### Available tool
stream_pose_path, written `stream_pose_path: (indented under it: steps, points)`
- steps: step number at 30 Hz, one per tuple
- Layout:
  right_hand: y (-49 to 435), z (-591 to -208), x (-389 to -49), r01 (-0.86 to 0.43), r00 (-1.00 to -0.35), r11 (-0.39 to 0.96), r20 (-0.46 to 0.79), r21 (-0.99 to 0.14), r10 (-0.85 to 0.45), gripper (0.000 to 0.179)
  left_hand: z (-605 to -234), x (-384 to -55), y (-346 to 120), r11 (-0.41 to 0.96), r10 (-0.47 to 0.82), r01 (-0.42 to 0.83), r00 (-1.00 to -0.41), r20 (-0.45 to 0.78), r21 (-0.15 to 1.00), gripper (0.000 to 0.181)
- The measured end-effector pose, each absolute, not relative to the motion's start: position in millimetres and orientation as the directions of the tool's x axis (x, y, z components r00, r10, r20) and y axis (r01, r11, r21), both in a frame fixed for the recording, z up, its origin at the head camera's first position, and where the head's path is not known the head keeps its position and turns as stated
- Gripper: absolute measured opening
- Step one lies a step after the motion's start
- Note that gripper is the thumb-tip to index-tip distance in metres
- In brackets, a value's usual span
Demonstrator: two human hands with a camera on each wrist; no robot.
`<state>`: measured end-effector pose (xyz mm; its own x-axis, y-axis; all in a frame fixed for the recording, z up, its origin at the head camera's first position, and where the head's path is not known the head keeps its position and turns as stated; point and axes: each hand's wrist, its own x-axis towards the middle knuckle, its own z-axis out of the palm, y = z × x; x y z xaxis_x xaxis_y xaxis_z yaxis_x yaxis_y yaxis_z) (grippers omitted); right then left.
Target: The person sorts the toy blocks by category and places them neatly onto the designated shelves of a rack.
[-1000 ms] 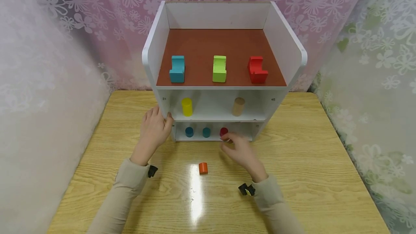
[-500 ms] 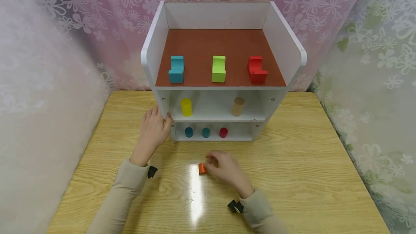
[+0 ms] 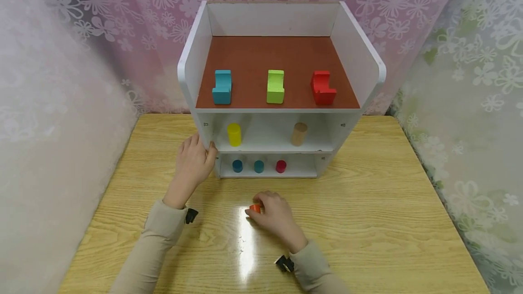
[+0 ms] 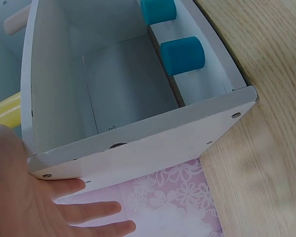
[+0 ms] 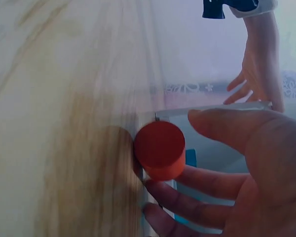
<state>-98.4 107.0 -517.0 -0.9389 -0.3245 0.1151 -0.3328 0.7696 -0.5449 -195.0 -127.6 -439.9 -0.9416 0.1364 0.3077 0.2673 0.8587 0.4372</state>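
My right hand (image 3: 275,214) is at a small orange-red cylinder (image 3: 255,209) standing on the table before the shelf unit (image 3: 269,110). Fingers lie along one side of the cylinder; in the right wrist view a gap shows between it and the thumb (image 5: 207,123). With its thumb over the front edge and straight fingers along the outside, my left hand (image 3: 193,160) holds the unit's left side panel (image 4: 148,148). On the bottom shelf stand a dark blue cylinder (image 3: 237,166), a teal cylinder (image 3: 259,166) and a dark red cylinder (image 3: 280,166).
A yellow cylinder (image 3: 234,134) and a tan wooden cylinder (image 3: 299,134) stand on the middle shelf. The brown top holds three notched blocks: blue (image 3: 222,87), lime green (image 3: 275,87) and red (image 3: 323,88). Wooden table (image 3: 376,221) surrounds the unit; curtains hang around it.
My right hand has moved from the dark red cylinder on the bottom shelf, toward me and left, to the orange-red cylinder. My left hand has stayed at the side panel.
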Motion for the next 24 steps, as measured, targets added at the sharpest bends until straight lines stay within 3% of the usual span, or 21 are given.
stream_pose_path:
  steps: [12, 24]
  points:
    - [100.9, -519.9, -96.9, -0.274, -0.958, 0.823, 0.062, -0.498, -0.281, 0.025, -440.8, -195.5, -128.5, 0.855, 0.142, 0.27, -0.943, 0.301, 0.442, 0.05]
    - [104.3, -518.2, -95.8, -0.238, -0.962, 0.791, 0.024, -0.564, -0.272, 0.015, -440.3, -195.4, -128.1, 0.846, 0.148, 0.285, -0.938, 0.314, 0.451, 0.049]
